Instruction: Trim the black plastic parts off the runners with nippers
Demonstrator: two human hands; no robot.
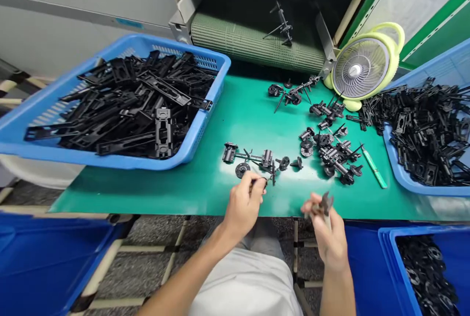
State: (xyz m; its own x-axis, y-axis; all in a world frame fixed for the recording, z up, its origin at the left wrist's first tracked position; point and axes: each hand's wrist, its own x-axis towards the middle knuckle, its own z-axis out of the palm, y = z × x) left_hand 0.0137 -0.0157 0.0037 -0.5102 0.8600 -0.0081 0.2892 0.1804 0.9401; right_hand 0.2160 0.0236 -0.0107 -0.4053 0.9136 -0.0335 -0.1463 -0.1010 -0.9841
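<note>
My left hand [244, 204] is closed at the front edge of the green table [235, 120], its fingertips pinching the end of a black plastic sprue with small moulded parts [257, 160] that lies on the mat. My right hand [328, 232] is closed around a small black plastic part [325, 203], held just off the table's front edge. More black sprues and loose parts [328, 152] lie scattered on the mat to the right.
A blue basket of long black parts [121, 105] sits at the left, another [426, 125] at the right. A small green fan [363, 66], a green-handled tool [374, 166], a conveyor belt [253, 41] behind. Blue bins [426, 267] stand below.
</note>
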